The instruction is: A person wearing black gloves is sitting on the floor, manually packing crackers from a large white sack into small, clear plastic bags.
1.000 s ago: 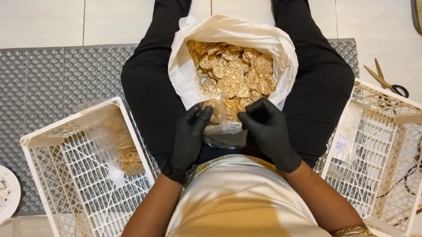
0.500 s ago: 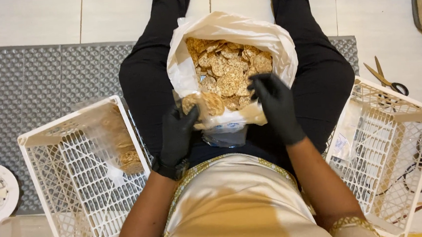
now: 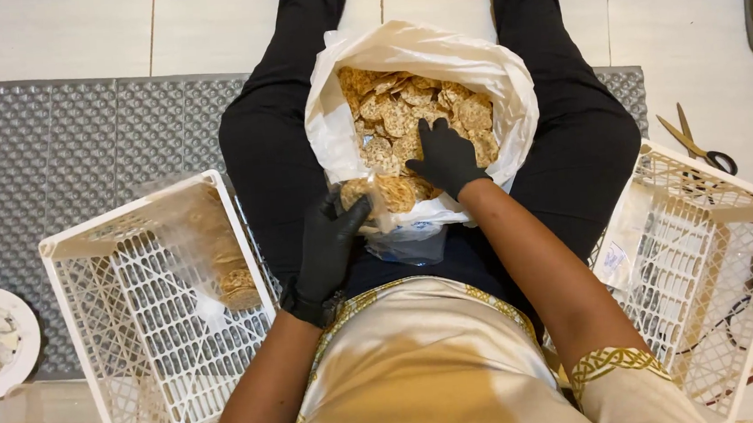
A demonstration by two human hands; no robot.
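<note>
While I sit mid-frame, the big white bag (image 3: 336, 135) of crackers (image 3: 405, 112) lies between my legs; my right hand (image 3: 445, 155) rests fingers spread on them, and my left hand (image 3: 330, 246), lower centre, pinches a small clear bag (image 3: 395, 228) of crackers.

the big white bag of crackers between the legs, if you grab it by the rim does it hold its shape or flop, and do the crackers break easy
The white plastic bag would likely flop: its thin rim is crumpled and folded over. It probably feels light for its bulk, being loosely filled with thin round crackers. These look brittle, so squeezing could crack them; the right hand rests on them, fingers spread.
</note>
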